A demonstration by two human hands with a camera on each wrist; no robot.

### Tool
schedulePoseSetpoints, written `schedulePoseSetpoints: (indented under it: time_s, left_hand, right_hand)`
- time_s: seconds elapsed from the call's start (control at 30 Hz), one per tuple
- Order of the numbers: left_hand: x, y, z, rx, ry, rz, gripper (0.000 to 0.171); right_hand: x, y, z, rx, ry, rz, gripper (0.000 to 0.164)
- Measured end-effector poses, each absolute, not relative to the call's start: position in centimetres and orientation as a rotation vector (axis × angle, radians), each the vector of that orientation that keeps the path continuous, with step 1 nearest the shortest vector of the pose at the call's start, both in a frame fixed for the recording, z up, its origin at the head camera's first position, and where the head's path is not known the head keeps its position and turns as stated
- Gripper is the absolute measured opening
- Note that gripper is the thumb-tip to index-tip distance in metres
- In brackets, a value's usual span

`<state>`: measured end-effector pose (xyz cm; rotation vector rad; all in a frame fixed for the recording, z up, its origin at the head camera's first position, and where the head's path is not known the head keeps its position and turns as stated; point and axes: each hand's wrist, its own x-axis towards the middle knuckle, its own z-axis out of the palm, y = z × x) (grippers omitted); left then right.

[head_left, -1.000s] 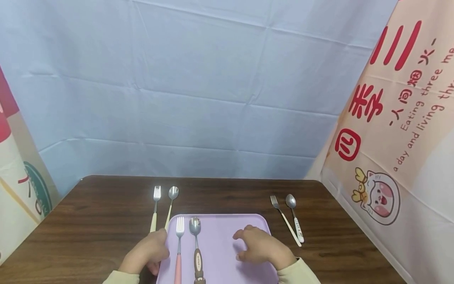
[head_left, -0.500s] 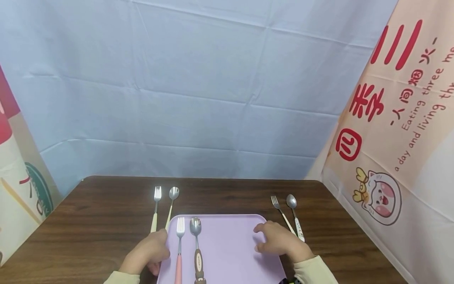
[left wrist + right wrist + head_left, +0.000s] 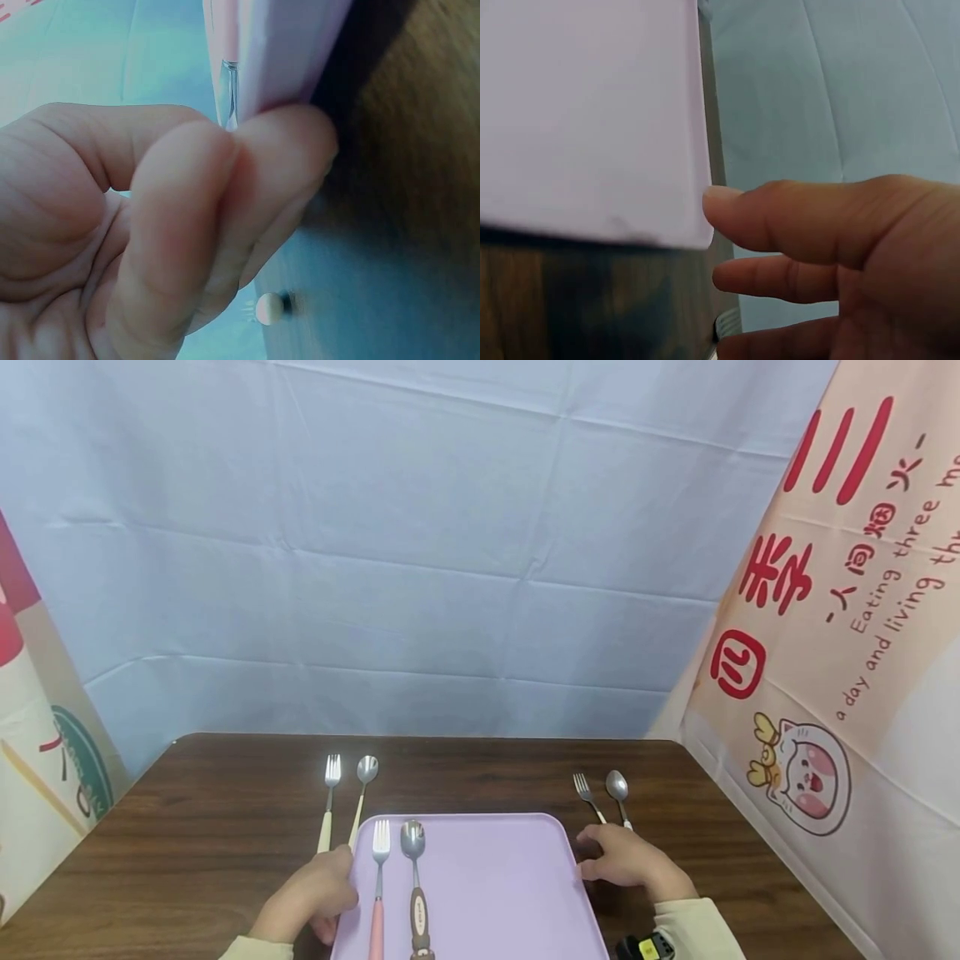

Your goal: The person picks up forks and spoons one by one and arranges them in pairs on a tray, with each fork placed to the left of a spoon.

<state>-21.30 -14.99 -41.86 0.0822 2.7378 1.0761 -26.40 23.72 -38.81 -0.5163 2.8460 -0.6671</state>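
A lilac tray (image 3: 510,877) lies on the wooden table, its near edge cut off by the head view. On its left half rest a pink-handled fork (image 3: 378,885) and a brown-handled spoon (image 3: 418,902). My left hand (image 3: 318,889) pinches the tray's left edge; the left wrist view shows its fingers (image 3: 285,142) curled at the rim. Just beyond the right edge, my right hand (image 3: 633,864) hovers with thumb and fingers spread. In the right wrist view, the thumb (image 3: 757,217) appears close to the tray corner (image 3: 694,232); contact is unclear.
Left of the tray lie a cream-handled fork (image 3: 328,802) and a slim spoon (image 3: 366,777). Another fork (image 3: 585,789) and spoon (image 3: 618,789) lie at right, handles hidden behind my right hand. Pale blue cloth (image 3: 420,568) hangs behind the table (image 3: 480,760).
My right hand has moved right, from over the tray to just outside its right edge, now covering the right-hand cutlery's handles. My left hand stays at the left edge.
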Motion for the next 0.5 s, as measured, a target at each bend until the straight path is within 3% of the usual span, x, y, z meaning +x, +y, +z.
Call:
schedulePoseSetpoints:
  time_s: [0.5]
  left_hand:
    - [-21.3,-15.1,-41.8,0.092,2.746,1.073,0.020]
  right_hand:
    - [-27.2,25.6,-39.7,-0.207,2.923,-0.696,0.044]
